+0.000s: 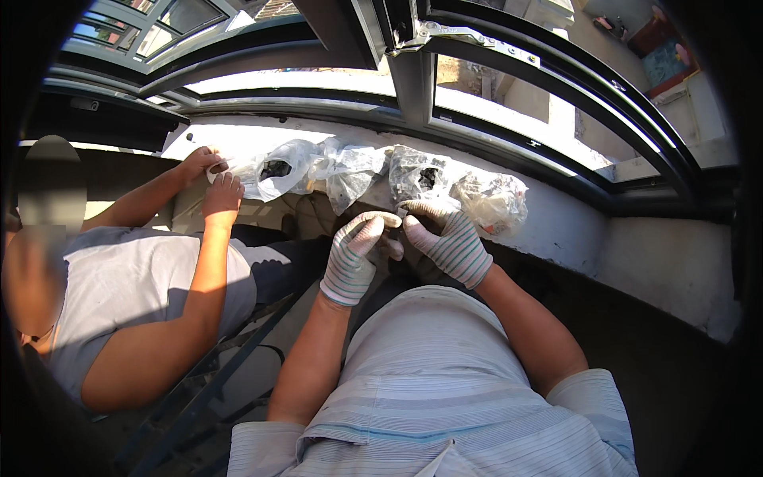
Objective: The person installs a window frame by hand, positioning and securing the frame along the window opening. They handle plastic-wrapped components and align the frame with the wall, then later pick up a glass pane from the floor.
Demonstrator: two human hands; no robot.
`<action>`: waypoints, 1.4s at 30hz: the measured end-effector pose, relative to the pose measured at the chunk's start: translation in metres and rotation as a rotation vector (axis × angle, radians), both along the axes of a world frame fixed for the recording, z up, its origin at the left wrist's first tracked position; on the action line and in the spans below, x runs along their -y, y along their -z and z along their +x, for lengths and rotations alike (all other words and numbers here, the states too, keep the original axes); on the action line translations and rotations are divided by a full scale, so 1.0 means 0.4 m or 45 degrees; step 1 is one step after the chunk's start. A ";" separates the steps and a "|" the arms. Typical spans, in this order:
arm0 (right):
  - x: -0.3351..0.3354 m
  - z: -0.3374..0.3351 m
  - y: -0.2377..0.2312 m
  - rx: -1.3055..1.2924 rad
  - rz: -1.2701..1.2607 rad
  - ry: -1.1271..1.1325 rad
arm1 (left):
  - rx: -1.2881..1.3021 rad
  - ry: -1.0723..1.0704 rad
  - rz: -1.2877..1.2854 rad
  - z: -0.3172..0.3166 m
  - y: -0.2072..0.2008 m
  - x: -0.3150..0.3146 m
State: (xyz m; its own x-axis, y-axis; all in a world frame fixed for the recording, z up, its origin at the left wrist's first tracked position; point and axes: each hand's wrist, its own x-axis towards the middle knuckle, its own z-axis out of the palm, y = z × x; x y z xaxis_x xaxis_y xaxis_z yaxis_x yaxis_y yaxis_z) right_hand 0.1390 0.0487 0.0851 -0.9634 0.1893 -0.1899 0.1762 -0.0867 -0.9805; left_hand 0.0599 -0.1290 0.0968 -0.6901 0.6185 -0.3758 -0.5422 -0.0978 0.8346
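Observation:
Both of my hands wear white knit work gloves with green stripes. My left hand (352,261) is closed in a pinch, thumb against the fingers, just in front of the windowsill. Close beside it, my right hand (455,245) also pinches, its fingertips almost meeting those of the left. A small pale piece seems to lie between the fingertips, too small to name. Right behind my hands, a clear plastic bag (408,164) with dark contents sits on the sill. Another crumpled clear bag (494,203) lies to its right, beyond my right hand.
More plastic bags, one a white bag (298,156) with dark pieces inside, line the white sill (568,228) leftward. Dark window frames (415,87) rise behind, with a metal hinge arm (477,36). At left a co-worker (151,294) sits, both hands at the sill.

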 end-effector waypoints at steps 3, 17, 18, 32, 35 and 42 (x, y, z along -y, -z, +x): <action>-0.030 0.023 0.004 0.079 -0.311 0.014 | -0.214 0.092 -0.062 0.015 -0.025 -0.026; -0.164 0.091 0.023 0.143 -0.658 0.040 | -0.170 0.064 -0.039 0.097 -0.058 -0.180; -0.173 0.094 0.029 0.147 -0.662 0.030 | -0.182 0.073 -0.062 0.099 -0.057 -0.188; -0.245 0.110 0.068 0.221 -0.609 0.122 | -0.275 0.035 -0.216 0.132 0.000 -0.301; -0.261 0.128 0.065 0.299 -0.471 0.148 | -0.300 -0.004 -0.319 0.135 0.005 -0.316; -0.294 0.170 0.053 0.267 -0.563 0.113 | -0.315 -0.094 -0.435 0.139 0.028 -0.345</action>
State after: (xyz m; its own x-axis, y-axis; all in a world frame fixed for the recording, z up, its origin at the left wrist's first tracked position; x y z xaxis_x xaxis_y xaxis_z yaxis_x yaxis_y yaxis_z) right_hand 0.2068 0.1664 0.0640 -0.8795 0.1265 -0.4588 0.3391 -0.5098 -0.7906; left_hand 0.1156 0.0090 0.0855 -0.8230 0.4325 -0.3683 -0.3237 0.1758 0.9297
